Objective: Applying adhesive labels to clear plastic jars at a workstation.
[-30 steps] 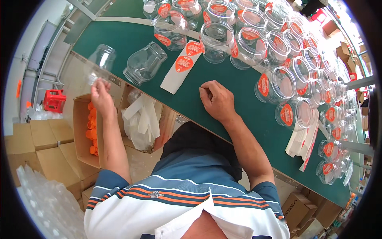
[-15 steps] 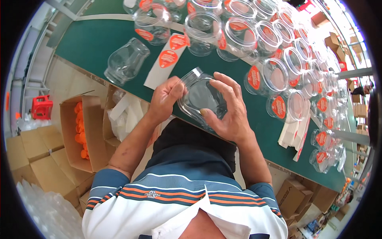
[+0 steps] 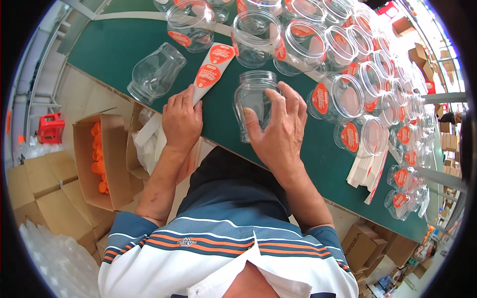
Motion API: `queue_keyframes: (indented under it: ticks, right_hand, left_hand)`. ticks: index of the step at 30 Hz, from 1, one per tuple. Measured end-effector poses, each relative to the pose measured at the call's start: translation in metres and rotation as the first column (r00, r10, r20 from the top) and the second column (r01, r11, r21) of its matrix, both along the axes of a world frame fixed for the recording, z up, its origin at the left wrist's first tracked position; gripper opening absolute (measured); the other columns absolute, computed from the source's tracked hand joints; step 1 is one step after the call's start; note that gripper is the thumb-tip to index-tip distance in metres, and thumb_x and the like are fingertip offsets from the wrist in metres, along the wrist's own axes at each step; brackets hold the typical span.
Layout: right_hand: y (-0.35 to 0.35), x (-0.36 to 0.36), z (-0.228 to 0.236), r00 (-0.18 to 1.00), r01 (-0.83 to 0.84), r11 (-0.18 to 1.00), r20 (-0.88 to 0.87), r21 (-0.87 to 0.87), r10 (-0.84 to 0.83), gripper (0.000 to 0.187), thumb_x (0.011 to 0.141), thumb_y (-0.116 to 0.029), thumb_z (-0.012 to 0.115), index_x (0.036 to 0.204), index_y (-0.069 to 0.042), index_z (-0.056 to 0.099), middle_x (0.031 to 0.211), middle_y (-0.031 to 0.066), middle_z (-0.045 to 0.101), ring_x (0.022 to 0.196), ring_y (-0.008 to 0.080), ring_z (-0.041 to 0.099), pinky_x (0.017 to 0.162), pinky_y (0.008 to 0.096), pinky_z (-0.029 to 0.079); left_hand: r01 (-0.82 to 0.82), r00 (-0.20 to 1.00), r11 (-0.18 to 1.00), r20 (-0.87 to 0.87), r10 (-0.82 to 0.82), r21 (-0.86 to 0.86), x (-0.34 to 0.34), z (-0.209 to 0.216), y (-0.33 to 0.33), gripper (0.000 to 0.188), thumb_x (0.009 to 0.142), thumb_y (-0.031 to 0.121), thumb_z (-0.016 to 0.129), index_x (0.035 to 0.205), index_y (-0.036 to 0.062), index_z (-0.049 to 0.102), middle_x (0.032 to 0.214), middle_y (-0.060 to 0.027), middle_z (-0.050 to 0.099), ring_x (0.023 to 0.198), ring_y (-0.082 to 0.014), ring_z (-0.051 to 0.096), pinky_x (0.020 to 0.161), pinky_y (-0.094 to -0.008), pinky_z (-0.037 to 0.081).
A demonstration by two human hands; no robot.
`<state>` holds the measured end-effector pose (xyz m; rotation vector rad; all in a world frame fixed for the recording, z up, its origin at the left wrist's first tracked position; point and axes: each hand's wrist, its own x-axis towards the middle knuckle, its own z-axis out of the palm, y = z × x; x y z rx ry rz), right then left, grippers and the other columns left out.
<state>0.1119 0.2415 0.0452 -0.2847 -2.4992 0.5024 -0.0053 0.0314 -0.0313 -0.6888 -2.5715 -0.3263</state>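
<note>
On the green table [image 3: 124, 44], right hand [image 3: 278, 134] grip grasping clear jar [image 3: 253, 99], left hand [image 3: 181, 121] seemingly released, flat on label strip [image 3: 211, 72].

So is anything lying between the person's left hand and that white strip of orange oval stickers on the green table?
Nothing visible does: the left hand already rests its fingertips on the near end of the white strip of orange oval stickers, on the green table.

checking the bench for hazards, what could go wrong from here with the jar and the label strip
The right hand holds the clear jar close to the table edge; if the grip slips it may roll off. The left hand presses the label strip near a jar lying on its side, which a nudge might send rolling.
</note>
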Motion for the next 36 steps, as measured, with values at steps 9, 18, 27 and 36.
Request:
queue_keyframes:
  ticks: [9, 18, 27, 36]
  right_hand:
    - [-0.044, 0.006, 0.043, 0.962, -0.239, 0.666, -0.078, -0.707, 0.262, 0.053, 0.095, -0.014, 0.086, 0.141, -0.002, 0.063, 0.133, 0.0181, 0.069, 0.097, 0.0268, 0.074, 0.080, 0.0322, 0.059]
    - [-0.032, -0.022, 0.023, 0.926, -0.288, -0.021, -0.284, -0.957, 0.249, 0.034, 0.108, -0.011, 0.075, 0.138, 0.002, 0.065, 0.126, 0.0160, 0.076, 0.098, 0.0194, 0.074, 0.084, 0.0293, 0.061]
    - [-0.034, -0.028, 0.042, 0.913, -0.279, -0.124, -0.303, -0.952, 0.274, 0.028, 0.106, -0.006, 0.076, 0.131, 0.000, 0.065, 0.120, 0.0125, 0.076, 0.095, 0.0177, 0.072, 0.082, 0.0301, 0.060]
    - [-0.049, -0.028, 0.034, 0.925, -0.359, 0.925, -0.178, -0.126, 0.335, 0.029, 0.086, -0.003, 0.085, 0.113, -0.007, 0.075, 0.094, 0.0060, 0.065, 0.077, 0.0190, 0.061, 0.067, 0.0304, 0.052]
  left_hand:
    - [-0.058, 0.978, 0.918, 0.206, -0.025, 0.392, 0.039, 0.044, -0.025, 0.048, 0.097, 0.010, 0.079, 0.144, 0.0025, 0.071, 0.129, -0.0123, 0.079, 0.111, -0.0282, 0.073, 0.094, -0.0401, 0.059]
    - [0.305, 0.888, 0.705, 0.076, -0.454, 0.640, 0.062, 0.083, -0.007, 0.045, 0.099, 0.000, 0.076, 0.144, 0.0021, 0.071, 0.124, -0.0117, 0.078, 0.100, -0.0245, 0.073, 0.091, -0.0343, 0.060]
    - [-0.574, 0.347, 0.181, 0.437, -0.830, 0.798, 0.034, 0.099, -0.015, 0.049, 0.099, -0.005, 0.075, 0.147, -0.0007, 0.067, 0.123, -0.0124, 0.076, 0.102, -0.0156, 0.070, 0.094, -0.0278, 0.057]
    - [-0.363, 0.554, 0.231, 0.408, -0.726, 0.903, 0.041, 0.107, -0.006, 0.039, 0.102, -0.005, 0.070, 0.140, 0.0007, 0.072, 0.117, -0.0093, 0.076, 0.100, -0.0126, 0.068, 0.093, -0.0246, 0.055]
